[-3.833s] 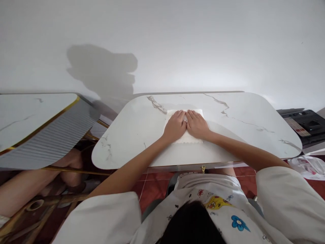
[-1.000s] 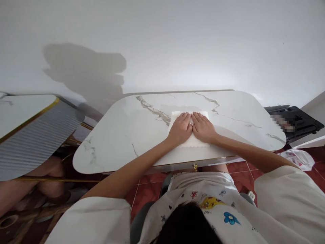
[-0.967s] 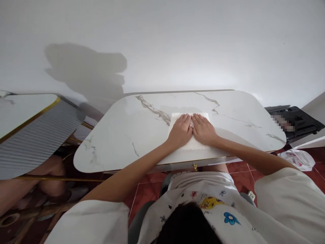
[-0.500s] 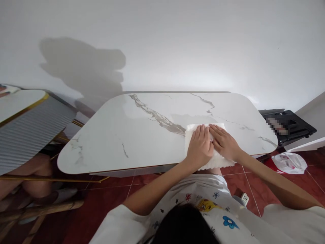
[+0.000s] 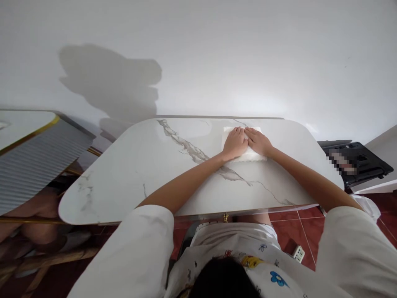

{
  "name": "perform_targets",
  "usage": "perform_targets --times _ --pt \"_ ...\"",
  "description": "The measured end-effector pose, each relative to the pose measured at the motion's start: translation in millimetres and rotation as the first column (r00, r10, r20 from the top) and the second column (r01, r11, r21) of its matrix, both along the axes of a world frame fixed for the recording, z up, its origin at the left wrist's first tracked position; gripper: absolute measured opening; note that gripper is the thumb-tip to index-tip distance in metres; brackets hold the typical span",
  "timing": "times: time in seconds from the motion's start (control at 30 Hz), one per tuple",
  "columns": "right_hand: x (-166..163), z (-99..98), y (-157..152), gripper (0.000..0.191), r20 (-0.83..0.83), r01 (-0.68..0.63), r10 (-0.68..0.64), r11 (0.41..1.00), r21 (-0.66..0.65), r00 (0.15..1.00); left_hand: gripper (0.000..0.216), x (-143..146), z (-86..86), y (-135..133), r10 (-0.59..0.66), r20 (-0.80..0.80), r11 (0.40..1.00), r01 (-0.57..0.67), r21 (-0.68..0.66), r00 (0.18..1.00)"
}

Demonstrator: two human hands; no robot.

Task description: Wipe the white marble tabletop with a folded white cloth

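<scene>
Both my hands lie flat, side by side, on a white cloth [image 5: 252, 157] near the far edge of a white marble-patterned tabletop [image 5: 124, 178]. My left hand [image 5: 235, 143] presses on the cloth's left half, fingers stretched forward. On the right half rests my right hand [image 5: 258, 141], its fingers pointing forward and to the left. The hands nearly touch in the middle, and the cloth's edges show around them. Brown-grey veins run across the table surface.
A white wall rises behind the table. Another table [image 5: 27, 128] with a ribbed grey side stands at left, a person's legs [image 5: 40, 227] beneath it. A black case [image 5: 369, 159] sits at right, near a white plastic bag [image 5: 369, 207]. A power strip [image 5: 298, 253] lies on the red floor.
Both hands have slid the cloth forward from the table's near edge towards the wall, and slightly left. My arms are now stretched farther across the table.
</scene>
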State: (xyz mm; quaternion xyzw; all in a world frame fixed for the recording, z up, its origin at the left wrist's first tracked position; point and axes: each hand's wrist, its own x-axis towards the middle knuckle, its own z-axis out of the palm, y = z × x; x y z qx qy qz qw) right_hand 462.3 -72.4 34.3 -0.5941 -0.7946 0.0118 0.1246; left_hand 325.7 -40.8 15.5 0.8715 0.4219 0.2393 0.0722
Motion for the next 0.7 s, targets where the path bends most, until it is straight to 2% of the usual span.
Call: perform_targets --times 0.2,0.37,0.53,0.7 --pt "7.7 0.3 69.7 0.051 -0.073 0.079 -0.078 0.997 0.014 0.994 0.044 7.7 1.8 72.9 -0.02 -0.013 0.998 0.021 0.064 1.0" --pt "10.3 0.7 107.3 0.047 -0.101 0.109 -0.106 0.994 0.021 0.989 0.04 12.4 0.7 114.9 -0.032 -0.064 0.995 0.037 0.089 0.997" --pt "12.9 -1.5 129.4 0.042 -0.075 0.143 -0.143 0.99 -0.012 0.987 0.033 16.0 5.3 129.9 -0.013 -0.06 0.998 0.016 0.053 0.998" --pt "14.0 -2.7 130.4 0.042 -0.03 0.115 -0.114 0.993 0.023 0.993 0.033 16.7 9.2 122.2 0.026 -0.064 0.996 -0.02 0.085 0.998"
